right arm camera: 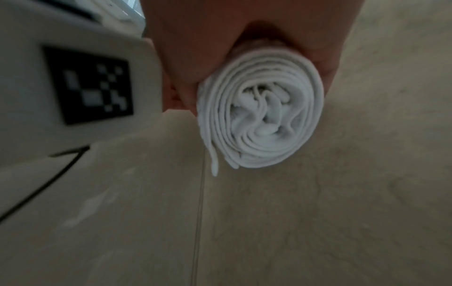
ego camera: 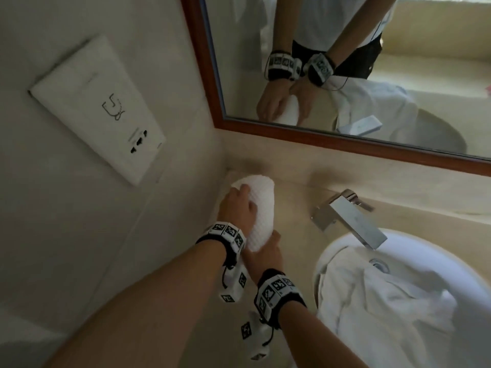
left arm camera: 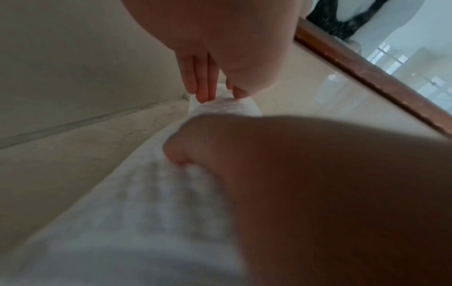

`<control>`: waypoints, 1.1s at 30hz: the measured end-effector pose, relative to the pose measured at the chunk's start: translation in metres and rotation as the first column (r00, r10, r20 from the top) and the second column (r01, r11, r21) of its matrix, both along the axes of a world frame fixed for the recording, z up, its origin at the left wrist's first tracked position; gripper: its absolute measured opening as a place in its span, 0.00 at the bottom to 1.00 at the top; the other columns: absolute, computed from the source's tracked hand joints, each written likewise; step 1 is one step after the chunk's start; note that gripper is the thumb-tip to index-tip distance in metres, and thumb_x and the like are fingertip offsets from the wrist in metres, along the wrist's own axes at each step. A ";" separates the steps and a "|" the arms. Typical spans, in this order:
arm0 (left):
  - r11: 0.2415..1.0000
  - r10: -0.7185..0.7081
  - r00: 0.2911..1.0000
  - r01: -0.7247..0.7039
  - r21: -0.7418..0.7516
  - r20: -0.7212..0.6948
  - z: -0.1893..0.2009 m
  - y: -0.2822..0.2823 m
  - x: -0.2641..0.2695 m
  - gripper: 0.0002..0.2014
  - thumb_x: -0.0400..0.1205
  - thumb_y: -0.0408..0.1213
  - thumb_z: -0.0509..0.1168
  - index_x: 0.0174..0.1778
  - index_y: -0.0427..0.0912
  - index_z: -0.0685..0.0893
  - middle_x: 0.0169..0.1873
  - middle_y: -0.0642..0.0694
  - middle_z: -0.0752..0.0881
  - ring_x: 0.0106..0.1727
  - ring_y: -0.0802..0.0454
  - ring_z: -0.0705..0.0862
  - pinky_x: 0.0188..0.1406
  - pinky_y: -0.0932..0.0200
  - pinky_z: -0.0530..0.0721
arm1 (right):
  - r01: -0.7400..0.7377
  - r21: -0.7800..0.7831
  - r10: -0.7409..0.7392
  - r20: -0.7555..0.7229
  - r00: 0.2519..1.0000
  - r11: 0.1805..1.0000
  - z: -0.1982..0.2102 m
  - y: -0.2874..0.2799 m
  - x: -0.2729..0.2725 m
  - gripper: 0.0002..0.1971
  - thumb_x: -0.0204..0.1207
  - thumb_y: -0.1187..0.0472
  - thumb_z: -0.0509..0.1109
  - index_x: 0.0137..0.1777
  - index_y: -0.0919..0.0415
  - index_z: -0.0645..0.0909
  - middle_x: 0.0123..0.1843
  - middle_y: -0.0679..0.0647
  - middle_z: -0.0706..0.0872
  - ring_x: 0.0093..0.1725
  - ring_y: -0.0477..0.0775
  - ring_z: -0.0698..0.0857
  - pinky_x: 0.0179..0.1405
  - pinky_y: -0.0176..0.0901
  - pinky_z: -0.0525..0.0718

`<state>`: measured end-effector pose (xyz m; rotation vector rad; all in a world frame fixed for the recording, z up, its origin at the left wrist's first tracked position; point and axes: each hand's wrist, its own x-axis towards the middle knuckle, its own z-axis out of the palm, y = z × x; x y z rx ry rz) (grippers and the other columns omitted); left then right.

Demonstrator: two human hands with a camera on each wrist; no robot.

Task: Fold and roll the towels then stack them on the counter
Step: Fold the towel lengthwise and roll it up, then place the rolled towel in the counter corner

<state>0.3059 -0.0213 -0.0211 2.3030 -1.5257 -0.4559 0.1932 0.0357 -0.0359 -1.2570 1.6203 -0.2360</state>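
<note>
A white rolled towel (ego camera: 261,208) lies lengthwise in the back left corner of the beige counter (ego camera: 292,208), close to the wall. My left hand (ego camera: 239,205) holds its far half, fingers (left arm camera: 200,87) down one side and thumb on the other. At the near end my right hand (ego camera: 265,252) grips the roll from above. The right wrist view shows the spiral end of the rolled towel (right arm camera: 259,116) under my right hand (right arm camera: 244,38), with a loose edge hanging low. A pile of unfolded white towels (ego camera: 385,301) fills the sink.
The white sink (ego camera: 425,243) is at the right, with a chrome faucet (ego camera: 350,219) over it. A wood-framed mirror (ego camera: 345,139) runs along the back wall. A white outlet plate (ego camera: 98,110) sits on the left wall.
</note>
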 end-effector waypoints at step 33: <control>0.794 -0.579 0.649 0.311 0.522 0.493 -0.003 -0.031 0.005 0.31 0.81 0.52 0.62 0.79 0.44 0.71 0.83 0.33 0.58 0.82 0.34 0.56 0.80 0.40 0.52 | -0.495 0.066 0.419 -0.636 0.648 0.866 -0.013 0.005 -0.176 0.20 0.80 0.50 0.62 0.69 0.56 0.76 0.70 0.58 0.75 0.70 0.62 0.73 0.69 0.58 0.73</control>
